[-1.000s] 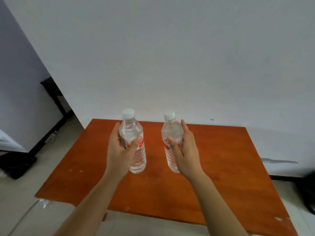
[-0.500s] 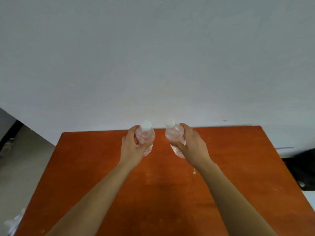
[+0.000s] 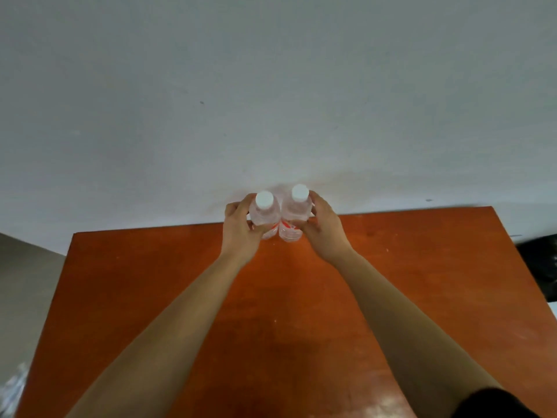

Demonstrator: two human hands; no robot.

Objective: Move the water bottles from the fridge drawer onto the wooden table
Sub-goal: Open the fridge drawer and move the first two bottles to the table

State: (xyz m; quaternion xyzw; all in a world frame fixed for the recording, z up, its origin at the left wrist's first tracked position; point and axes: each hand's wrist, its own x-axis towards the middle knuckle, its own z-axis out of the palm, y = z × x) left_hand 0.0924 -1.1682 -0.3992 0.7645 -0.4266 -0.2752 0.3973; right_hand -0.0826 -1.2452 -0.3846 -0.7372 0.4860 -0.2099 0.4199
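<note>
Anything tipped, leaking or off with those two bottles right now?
Nothing stands out. The left bottle in the left hand and the right bottle in the right hand are upright, capped, side by side near the far edge of the wooden table. No spill shows.

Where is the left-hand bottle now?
Head view: the left bottle is at the wooden table's far edge near the wall, gripped by the left hand, beside the other bottle.
</note>
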